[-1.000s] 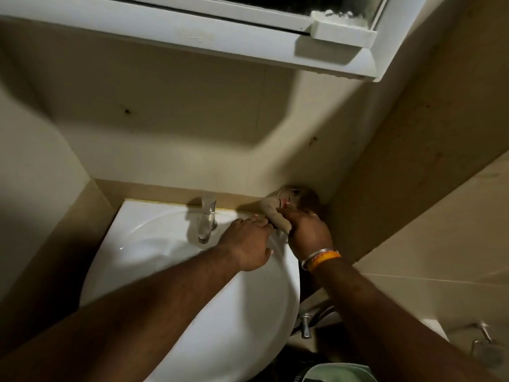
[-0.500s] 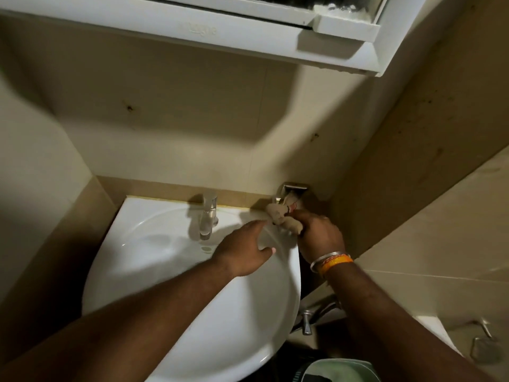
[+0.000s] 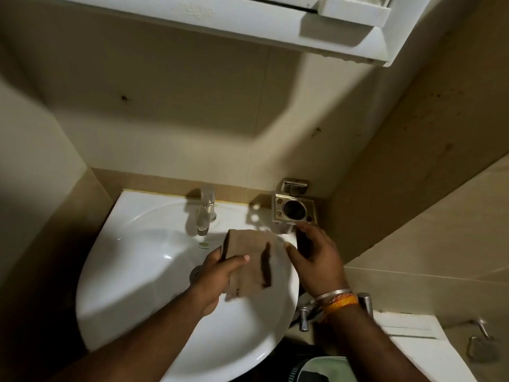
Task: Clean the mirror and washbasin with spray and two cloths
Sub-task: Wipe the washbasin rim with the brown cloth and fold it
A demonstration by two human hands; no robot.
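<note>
Cloth (image 3: 249, 260) now unfolded, left hand (image 3: 217, 277) gripping

Brown cloth (image 3: 249, 260) with one darker brown stripe, pinched in the left hand (image 3: 217, 277). Glossy white washbasin (image 3: 154, 271) beneath. Silver tap (image 3: 205, 213) beyond. Silver and orange bangles (image 3: 337, 297) behind the right hand (image 3: 316, 257). Beige wall tiles (image 3: 176, 114) beyond both.

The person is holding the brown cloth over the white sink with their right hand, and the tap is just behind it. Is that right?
Not quite. The head view shows the left hand holding the brown cloth, not the right. The right hand is open beside it, holding nothing. The rest is right: the cloth is over the white sink, with the tap just behind it.
</note>
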